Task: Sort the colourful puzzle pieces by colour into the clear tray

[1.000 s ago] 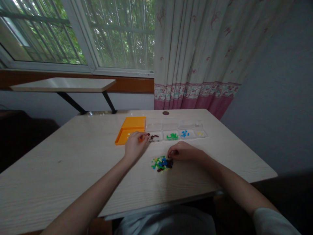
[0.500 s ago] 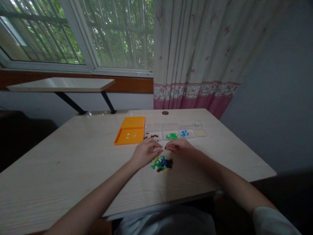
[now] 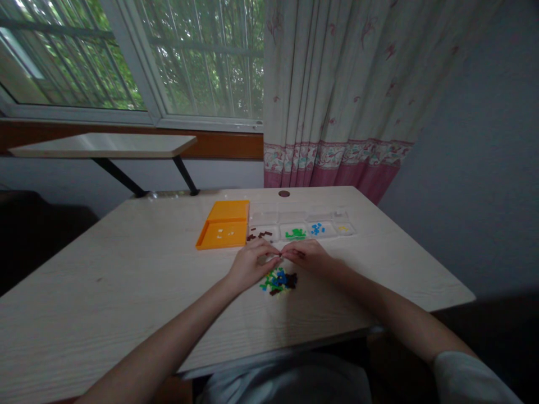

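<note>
My left hand [image 3: 251, 262] and my right hand [image 3: 309, 255] meet at the fingertips, just beyond a mixed pile of small toy bricks [image 3: 278, 281] in green, blue, brown and yellow. A tiny dark brown brick [image 3: 281, 255] sits between the fingertips, pinched by my right hand. The thumb and forefinger of my left hand close on its other side; its exact shape is too small to make out. Past my hands, clear plastic boxes [image 3: 281, 240] hold brown bricks [image 3: 264, 233], green bricks [image 3: 295, 234], blue bricks [image 3: 318, 229] and yellow bricks [image 3: 343, 228].
An opened orange case [image 3: 223, 241] with a few white bits in it lies left of the clear boxes. A round dark cap [image 3: 284, 193] is set in the table's far side. A raised shelf [image 3: 109, 145] on black legs stands at the back left.
My right hand has moved slightly left, bringing the brown brick to the fingertips of my left hand. The gap between the two hands has closed.
</note>
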{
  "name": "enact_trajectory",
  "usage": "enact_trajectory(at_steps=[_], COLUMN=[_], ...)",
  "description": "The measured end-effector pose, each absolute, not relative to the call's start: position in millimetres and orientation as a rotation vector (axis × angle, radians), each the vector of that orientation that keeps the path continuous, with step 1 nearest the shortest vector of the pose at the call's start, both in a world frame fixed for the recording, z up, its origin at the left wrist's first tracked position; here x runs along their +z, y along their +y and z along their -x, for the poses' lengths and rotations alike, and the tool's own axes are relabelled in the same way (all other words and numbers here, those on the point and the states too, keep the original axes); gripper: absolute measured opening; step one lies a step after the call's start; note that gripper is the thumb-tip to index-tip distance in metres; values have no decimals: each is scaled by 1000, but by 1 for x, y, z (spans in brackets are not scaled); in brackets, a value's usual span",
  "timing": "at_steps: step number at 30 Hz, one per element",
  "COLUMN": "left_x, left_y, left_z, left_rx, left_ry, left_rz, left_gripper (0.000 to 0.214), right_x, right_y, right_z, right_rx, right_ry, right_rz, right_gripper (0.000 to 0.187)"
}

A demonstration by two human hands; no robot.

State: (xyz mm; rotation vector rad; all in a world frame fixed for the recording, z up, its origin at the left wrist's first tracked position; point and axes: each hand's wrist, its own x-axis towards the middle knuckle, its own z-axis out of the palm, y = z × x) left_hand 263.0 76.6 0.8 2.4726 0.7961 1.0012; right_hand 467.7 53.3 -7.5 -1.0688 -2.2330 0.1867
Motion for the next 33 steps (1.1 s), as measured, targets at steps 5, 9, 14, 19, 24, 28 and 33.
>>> enact_trajectory(at_steps=[5,9,14,19,24,28,33], left_x=[0,3,13,14,15,17,17], left_y=[77,81,87,87,84,83,82], left_z=[-263,-259,-248,-245,-247,-247,-247], left_rx=[1031,1139,1324,1416,1431,1444,1451], left_ry=[792,837,1005,1029,1030,1022,1023], left_rz=[-2460,-2422,-2337,-2315,-2341,-2349,-2342], left_gripper=[14,12,11,12,11,11,11], right_x=[-2,0,-4,-5,-3,-2,-2], right_y=[52,53,55,56,55,55,55], right_z=[-467,-473,-482,-481,-480,-479,-479], right_rx=[241,379,580,636,707,735,717], right_ry=[-2225,-2316,-2541,-2556,-2549,-2546,-2558], right_rz=[1148,1196,1069,1061,1064,1041,1069], right_gripper=[27,24,21,23,24,21,20])
